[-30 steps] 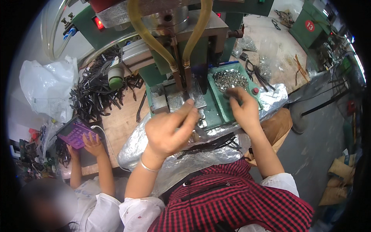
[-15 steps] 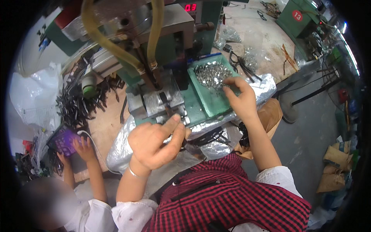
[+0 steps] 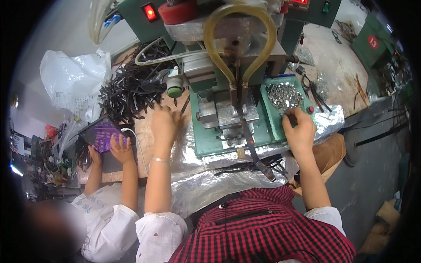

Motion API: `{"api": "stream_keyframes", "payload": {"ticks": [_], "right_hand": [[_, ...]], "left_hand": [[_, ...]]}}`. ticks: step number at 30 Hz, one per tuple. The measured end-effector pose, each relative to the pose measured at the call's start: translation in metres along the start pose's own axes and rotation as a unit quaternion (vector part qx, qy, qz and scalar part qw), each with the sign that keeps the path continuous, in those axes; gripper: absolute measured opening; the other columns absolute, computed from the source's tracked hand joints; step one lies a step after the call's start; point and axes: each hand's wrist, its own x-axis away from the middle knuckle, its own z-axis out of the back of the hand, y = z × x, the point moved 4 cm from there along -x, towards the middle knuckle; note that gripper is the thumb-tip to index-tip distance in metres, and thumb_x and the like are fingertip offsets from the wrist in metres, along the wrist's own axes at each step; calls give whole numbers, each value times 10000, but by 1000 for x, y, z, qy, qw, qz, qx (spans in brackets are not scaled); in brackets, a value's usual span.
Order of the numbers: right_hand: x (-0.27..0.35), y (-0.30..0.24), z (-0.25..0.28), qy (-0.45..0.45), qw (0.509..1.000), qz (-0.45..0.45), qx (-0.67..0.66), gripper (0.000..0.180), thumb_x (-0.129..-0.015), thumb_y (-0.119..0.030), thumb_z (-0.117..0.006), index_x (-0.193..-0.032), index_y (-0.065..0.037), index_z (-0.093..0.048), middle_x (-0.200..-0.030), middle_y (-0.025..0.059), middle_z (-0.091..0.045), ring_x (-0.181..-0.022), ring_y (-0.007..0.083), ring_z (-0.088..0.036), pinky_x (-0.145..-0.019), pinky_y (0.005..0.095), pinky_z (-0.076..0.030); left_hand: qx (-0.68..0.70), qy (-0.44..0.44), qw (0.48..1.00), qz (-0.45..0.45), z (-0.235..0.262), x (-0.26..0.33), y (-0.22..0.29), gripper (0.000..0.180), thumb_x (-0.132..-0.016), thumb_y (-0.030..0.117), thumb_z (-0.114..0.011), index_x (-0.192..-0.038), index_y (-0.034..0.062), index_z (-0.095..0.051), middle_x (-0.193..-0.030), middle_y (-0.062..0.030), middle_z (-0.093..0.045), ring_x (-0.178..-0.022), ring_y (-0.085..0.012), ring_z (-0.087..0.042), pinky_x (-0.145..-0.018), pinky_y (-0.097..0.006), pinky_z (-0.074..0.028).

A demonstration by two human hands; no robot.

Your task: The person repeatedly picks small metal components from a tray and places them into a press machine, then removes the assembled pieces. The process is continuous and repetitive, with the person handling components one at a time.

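My left hand (image 3: 164, 125), fingers apart, reaches over the wooden bench near a heap of black cable pieces (image 3: 131, 87). A loose black strip (image 3: 185, 105) lies just right of its fingers. In front of me stands a green bench press (image 3: 206, 142) with a metal fixture under its head. A black cable piece (image 3: 253, 151) with a ribbed end sits in the fixture and hangs toward me. My right hand (image 3: 301, 129) is closed in a pinch at the green tray (image 3: 275, 127), beside a pile of small shiny metal parts (image 3: 284, 96). What the pinch holds is too small to make out.
A loop of yellowish tubing (image 3: 207, 39) hangs at the press head. A person's hands (image 3: 120, 149) touch a tablet (image 3: 104, 135) at the left. More black cables (image 3: 263, 165) lie on foil at the front edge. Another green machine (image 3: 372, 55) stands far right.
My left hand has left the press fixture and moved left toward the cable heap; the cable piece stays in the fixture. My right hand remains at the tray. The view has shifted left.
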Motion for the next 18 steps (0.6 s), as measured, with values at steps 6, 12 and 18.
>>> {"api": "stream_keyframes", "payload": {"ticks": [6, 12, 18], "right_hand": [[10, 23, 8, 43, 987, -37, -151, 152, -914, -66, -688, -1046, -12, -742, -964, 138, -738, -912, 256, -702, -845, 349, -537], [3, 16, 13, 4, 975, -75, -207, 165, -923, -52, -707, -1074, 5, -740, -987, 87, -752, -907, 170, -686, -859, 300, -522], [8, 15, 12, 15, 973, -76, -216, 166, -916, -33, -703, -1074, 8, -735, -974, 76, -738, -901, 152, -669, -857, 291, -516]], "left_hand": [[65, -30, 995, 76, -14, 11, -30, 163, -824, 164, -715, -903, 26, -675, -814, -192, -712, -785, -374, -699, -722, -437, -542], [11, 200, 973, 111, 41, -79, -97, 313, -1018, 308, -552, -1233, 152, -718, -1020, -132, -768, -924, -378, -732, -824, -455, -556], [-123, 154, 974, 108, -36, -93, -139, 445, -870, 119, -584, -1313, 113, -628, -1260, -86, -679, -1153, -407, -575, -962, -560, -490]]}}
